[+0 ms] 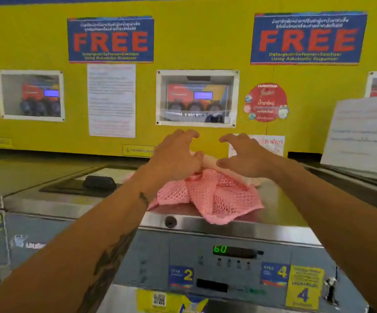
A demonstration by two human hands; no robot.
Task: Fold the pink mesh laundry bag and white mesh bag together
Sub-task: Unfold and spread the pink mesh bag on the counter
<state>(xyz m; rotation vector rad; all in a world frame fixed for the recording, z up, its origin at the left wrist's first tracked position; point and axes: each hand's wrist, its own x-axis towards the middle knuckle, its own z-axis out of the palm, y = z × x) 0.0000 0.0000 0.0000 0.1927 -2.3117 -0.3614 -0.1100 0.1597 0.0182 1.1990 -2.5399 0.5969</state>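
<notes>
Pink mesh laundry bag (207,195) lies crumpled on the steel top of a washing machine (273,213), its near corner hanging just over the front edge. Nearer still, on the machine's front panel, a green display (220,249) reads 60, with stickers numbered 2 and 4 below it. Both forearms reach out over the panel toward the bag. The left hand (178,154) rests on the far left part of the pink mesh, fingers spread and curved, thumb against a pale rolled strip that looks like the white mesh bag (209,162). The right hand (244,157) sits just beside it on the right, fingers also splayed, thumb touching the same strip; neither hand is closed around the fabric. To the left of the bag a dark lid handle (99,182) sits on the machine top. Farthest away, a yellow wall (205,41) carries 2 blue signs reading FREE and a framed dispenser window (197,98).
</notes>
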